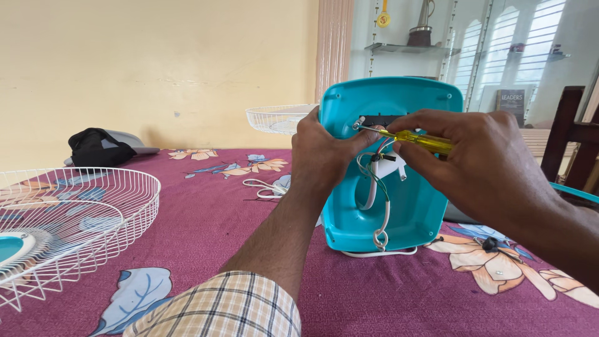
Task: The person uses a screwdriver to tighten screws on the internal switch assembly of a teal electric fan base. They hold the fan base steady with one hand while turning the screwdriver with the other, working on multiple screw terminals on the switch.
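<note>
Upright on the worktop, which is spread with a maroon floral cloth, stands a turquoise fan base shell, its hollow inner side facing the camera. The left hand wraps its left edge, grip closed, thumb pressed inside near the top. The right hand pinches a yellow-handled screwdriver in a narrow, closed grip, the tip set against a small fitting high inside the shell. Coloured wires and a white cord hang down within the hollow. A white wire fan guard lies at the left, a second wire guard behind the shell, and a black bundle by the wall.
</note>
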